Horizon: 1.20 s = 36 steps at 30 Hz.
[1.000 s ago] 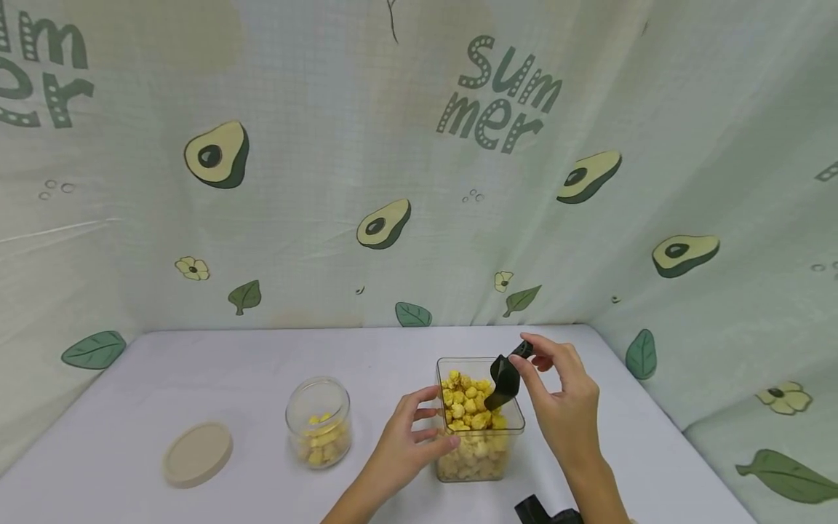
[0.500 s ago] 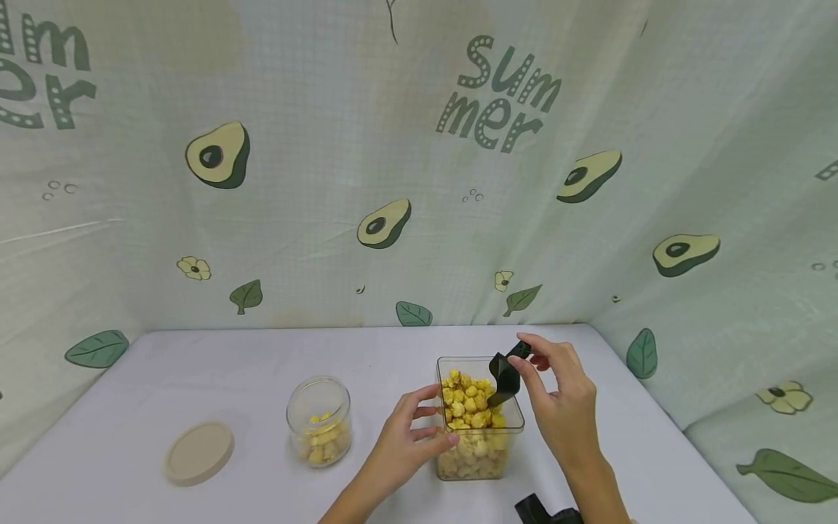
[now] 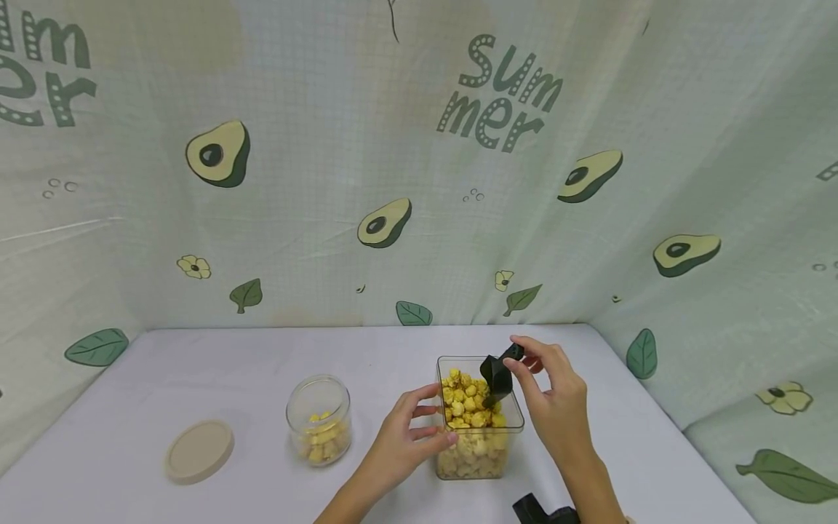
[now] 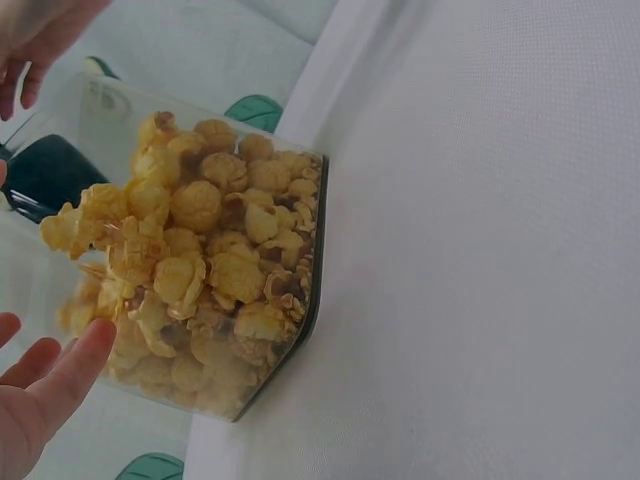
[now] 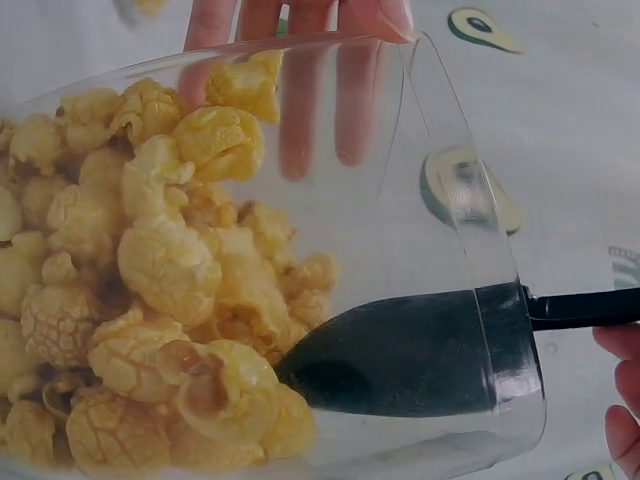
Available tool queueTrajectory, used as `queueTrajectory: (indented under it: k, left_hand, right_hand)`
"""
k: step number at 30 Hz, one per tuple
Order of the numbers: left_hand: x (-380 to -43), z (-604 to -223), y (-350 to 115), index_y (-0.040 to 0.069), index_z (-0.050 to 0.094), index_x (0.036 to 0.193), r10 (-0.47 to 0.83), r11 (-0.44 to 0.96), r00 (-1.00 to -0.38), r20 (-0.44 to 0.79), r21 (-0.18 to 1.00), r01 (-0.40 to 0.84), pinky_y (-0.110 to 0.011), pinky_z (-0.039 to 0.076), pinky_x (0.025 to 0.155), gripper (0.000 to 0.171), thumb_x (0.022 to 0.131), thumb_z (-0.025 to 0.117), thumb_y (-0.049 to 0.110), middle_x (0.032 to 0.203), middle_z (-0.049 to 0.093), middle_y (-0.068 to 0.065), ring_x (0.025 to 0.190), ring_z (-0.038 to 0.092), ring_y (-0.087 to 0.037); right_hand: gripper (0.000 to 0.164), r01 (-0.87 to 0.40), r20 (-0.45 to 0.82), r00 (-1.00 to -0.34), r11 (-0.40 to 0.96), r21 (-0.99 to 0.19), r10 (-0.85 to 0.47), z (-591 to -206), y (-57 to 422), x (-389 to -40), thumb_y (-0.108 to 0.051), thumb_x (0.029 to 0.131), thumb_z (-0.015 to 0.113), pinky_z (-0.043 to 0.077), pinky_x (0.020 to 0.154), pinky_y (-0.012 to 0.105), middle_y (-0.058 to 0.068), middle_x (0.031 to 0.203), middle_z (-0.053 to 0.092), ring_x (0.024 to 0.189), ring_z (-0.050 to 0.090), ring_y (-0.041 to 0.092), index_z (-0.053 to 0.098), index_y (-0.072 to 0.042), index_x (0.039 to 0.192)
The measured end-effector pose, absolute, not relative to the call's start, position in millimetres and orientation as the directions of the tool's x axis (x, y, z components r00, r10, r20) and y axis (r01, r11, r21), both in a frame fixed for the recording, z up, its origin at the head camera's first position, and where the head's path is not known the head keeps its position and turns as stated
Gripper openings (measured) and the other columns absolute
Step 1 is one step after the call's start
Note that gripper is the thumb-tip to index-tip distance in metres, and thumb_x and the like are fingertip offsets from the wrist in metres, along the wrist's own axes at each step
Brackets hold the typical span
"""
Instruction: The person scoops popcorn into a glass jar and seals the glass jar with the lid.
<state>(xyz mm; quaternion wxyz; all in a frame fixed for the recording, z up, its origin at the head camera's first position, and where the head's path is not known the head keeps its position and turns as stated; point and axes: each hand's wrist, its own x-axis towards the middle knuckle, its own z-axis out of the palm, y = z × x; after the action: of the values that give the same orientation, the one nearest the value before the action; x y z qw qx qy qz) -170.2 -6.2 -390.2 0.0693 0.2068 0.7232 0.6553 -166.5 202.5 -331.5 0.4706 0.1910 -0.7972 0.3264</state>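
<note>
A clear square-topped container full of yellow popcorn stands on the table. My right hand pinches the handle of a black scoop between thumb and fingers. Tilted down, the scoop's blade reaches inside the container, its tip against the popcorn in the right wrist view. My left hand rests at the container's left side, thumb at the front rim and fingers spread along the wall. Through the clear wall in the right wrist view, the left hand's fingers look straight.
Left of the container stands a round clear jar, lidless, with yellow pieces inside. A round beige lid lies further left. A black angular thing shows at the bottom edge near my right forearm. Behind the table hangs a printed curtain.
My right hand and the scoop have shifted left inside the container, and the handle end has come slightly lower. The left hand, container, jar and lid stay in place.
</note>
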Motion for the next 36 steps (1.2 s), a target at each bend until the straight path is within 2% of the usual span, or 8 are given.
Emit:
queueTrajectory:
  k: [7,20,24,31,36]
  left_hand:
    - [-170.2,-389.9,-6.6,0.008,0.04,0.138,0.39,0.054,-0.905,0.173,0.976,0.21,-0.031,0.054,0.089,0.066,0.082,0.071,0.023,0.139,0.038,-0.014,0.12,0.046,-0.03]
    - [-170.2,-390.0,-6.3,0.007,0.041,0.137,0.388,0.047,-0.905,0.175,0.977,0.209,-0.031,0.054,0.089,0.065,0.081,0.072,0.022,0.138,0.039,-0.014,0.119,0.047,-0.03]
    - [-170.1,-390.6,-6.1,0.007,0.041,0.136,0.387,0.04,-0.904,0.184,0.976,0.215,-0.029,0.054,0.088,0.064,0.081,0.072,0.021,0.137,0.04,-0.015,0.118,0.048,-0.03]
    - [-170.4,-390.0,-6.2,0.006,0.041,0.136,0.387,0.03,-0.904,0.179,0.978,0.206,-0.027,0.054,0.087,0.065,0.081,0.072,0.02,0.136,0.04,-0.015,0.117,0.049,-0.03]
    - [-170.2,-389.2,-6.5,0.005,0.041,0.136,0.387,0.026,-0.907,0.169,0.981,0.194,-0.027,0.054,0.087,0.066,0.081,0.073,0.02,0.136,0.04,-0.016,0.117,0.049,-0.03]
  right_hand:
    - [0.042,-0.596,0.87,-0.492,0.721,-0.355,0.022,-335.2,208.2,-170.9,0.005,0.071,0.074,0.035,0.045,0.011,0.005,0.082,0.063,0.075,0.048,0.004,0.064,-0.005,0.111]
    - [0.035,-0.499,0.792,-0.607,0.746,-0.442,0.063,-340.4,207.4,-173.3,0.003,0.073,0.074,0.041,0.061,0.008,0.005,0.079,0.068,0.071,0.055,0.008,0.061,-0.001,0.105]
    - [0.033,-0.437,0.734,-0.669,0.738,-0.514,0.116,-346.1,210.8,-176.2,0.001,0.076,0.072,0.041,0.066,0.005,0.008,0.082,0.071,0.073,0.056,0.007,0.061,-0.001,0.107]
    - [0.029,-0.325,0.584,-0.781,0.653,-0.684,0.223,-351.0,217.1,-181.7,-0.009,0.084,0.069,0.04,0.073,0.0,0.009,0.088,0.071,0.076,0.057,-0.008,0.061,-0.004,0.111]
    - [0.027,-0.302,0.499,-0.836,0.57,-0.764,0.227,-354.0,219.7,-184.4,-0.011,0.087,0.065,0.043,0.076,0.0,0.013,0.091,0.07,0.078,0.058,-0.009,0.059,-0.003,0.113]
